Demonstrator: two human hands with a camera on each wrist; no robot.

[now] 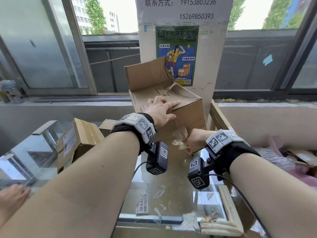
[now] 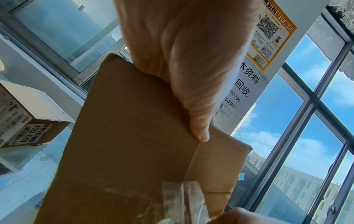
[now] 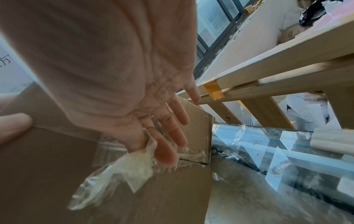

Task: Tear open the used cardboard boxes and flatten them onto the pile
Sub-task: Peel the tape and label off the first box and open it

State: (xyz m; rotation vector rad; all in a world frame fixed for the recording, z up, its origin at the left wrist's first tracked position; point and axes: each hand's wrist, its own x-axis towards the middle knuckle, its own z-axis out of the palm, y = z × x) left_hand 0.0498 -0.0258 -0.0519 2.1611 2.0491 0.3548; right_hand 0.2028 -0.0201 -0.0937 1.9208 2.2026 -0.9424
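A brown cardboard box stands on the glass table top, with one torn flap upright at its back. My left hand lies on the box's top with fingers spread and straight. Its thumb rests down the front face of the box. My right hand is low at the box's front right corner and pinches a crumpled strip of clear packing tape. In the right wrist view the tape hangs loose from between thumb and forefinger of my right hand, partly peeled off the box.
A smaller labelled box lies on the table to the left. Right of the big box stands a wooden frame. Behind the box rises a white pillar with a poster. Loose packaging is heaped at the far right.
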